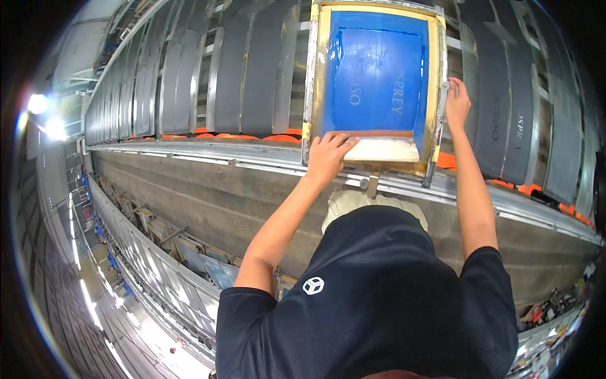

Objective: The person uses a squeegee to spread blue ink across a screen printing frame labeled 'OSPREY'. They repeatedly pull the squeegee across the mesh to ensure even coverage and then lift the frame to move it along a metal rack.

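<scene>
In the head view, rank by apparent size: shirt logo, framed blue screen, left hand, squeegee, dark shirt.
1. Dark shirt
2. Framed blue screen
3. Squeegee and left hand: too alike to rank
4. Shirt logo

- A grey-brown floor (189, 183) ran between two long benches.
- The near bench had a metal rail (252, 165) along its edge.
- White lamps (55, 128) glared at left.
- Lit tubes (88, 303) formed a line.
- Blurred, colourful clutter (555, 309) lay lower right.
</scene>
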The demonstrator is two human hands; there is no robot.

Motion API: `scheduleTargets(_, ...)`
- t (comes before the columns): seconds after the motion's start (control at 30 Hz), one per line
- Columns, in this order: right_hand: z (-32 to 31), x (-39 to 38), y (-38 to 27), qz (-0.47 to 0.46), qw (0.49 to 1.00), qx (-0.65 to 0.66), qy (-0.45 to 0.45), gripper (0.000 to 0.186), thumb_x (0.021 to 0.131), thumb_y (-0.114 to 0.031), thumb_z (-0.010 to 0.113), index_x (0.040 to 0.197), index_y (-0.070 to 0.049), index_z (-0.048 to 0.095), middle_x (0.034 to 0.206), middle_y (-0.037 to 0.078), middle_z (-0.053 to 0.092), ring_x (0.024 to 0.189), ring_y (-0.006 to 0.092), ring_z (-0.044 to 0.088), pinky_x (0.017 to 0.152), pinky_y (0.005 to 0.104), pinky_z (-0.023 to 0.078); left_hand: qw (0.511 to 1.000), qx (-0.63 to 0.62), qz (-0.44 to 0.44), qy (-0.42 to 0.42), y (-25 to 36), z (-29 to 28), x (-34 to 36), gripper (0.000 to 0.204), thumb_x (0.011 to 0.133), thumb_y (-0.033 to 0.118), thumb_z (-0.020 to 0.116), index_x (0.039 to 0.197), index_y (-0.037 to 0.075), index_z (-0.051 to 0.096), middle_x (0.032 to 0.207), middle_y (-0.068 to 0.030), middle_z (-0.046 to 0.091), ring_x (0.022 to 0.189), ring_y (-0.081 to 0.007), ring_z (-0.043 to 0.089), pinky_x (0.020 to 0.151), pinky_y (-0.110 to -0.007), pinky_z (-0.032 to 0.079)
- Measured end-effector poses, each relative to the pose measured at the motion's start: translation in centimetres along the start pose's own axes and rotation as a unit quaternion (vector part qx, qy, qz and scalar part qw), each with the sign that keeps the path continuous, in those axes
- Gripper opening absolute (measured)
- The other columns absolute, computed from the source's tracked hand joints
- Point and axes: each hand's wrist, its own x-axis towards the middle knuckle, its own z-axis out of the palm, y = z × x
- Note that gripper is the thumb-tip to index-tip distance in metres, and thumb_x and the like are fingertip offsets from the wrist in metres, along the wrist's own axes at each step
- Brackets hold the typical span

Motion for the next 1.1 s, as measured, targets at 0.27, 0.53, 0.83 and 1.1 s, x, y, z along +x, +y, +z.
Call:
scheduleTargets(0.27,1.5,0.2,1.6,-0.044,0.998,-0.028,0.028,0.026,0.099,-0.031,0.057,0.112,-0.015,0.072,0.101,0.02,0.072,0.097,0.044,0.067,0.085,0.0492,0.053,0.998,0.01,0.049,0.023,-0.5,1.5,-4.2,0.064,0.069,0.001,0.068,0.128,0.026,0.066,0.127,0.0017,0.066,0.108,-0.0206,0.06,0.078,-0.038,0.043)
scheduleTargets(0.53,-0.8,0.2,-1.0,0.012,0.995,-0.067,-0.071,0.027,0.1,-0.03,0.056,0.115,-0.015,0.071,0.101,0.021,0.072,0.097,0.0431,0.067,0.085,0.0487,0.052,0.996,0.042,0.009,0.073,-4.1,2.6,6.8,0.064,0.073,-0.003,0.063,0.129,0.028,0.067,0.126,0.0039,0.067,0.115,-0.0213,0.06,0.083,-0.04,0.045)
scheduleTargets(0.83,-1.4,8.9,-10.5,-0.368,0.901,-0.203,-0.112,0.033,0.087,-0.025,0.073,0.118,-0.011,0.071,0.112,0.016,0.067,0.11,0.0347,0.061,0.095,0.0435,0.05,0.999,-0.001,-0.03,-0.034,-12.7,-3.4,27.9,0.035,0.082,0.02,0.073,0.116,0.026,0.075,0.096,-0.0074,0.076,0.088,-0.0324,0.071,0.077,-0.045,0.057)
scheduleTargets(1.1,6.8,10.6,-9.4,-0.197,0.921,-0.22,-0.254,0.031,0.074,-0.017,0.079,0.103,-0.006,0.073,0.097,0.021,0.068,0.099,0.039,0.065,0.088,0.0463,0.053,0.999,-0.025,-0.008,0.024,-11.6,-0.6,28.9,0.029,0.081,0.018,0.073,0.108,0.027,0.078,0.097,-0.0072,0.075,0.091,-0.0308,0.07,0.08,-0.043,0.056)
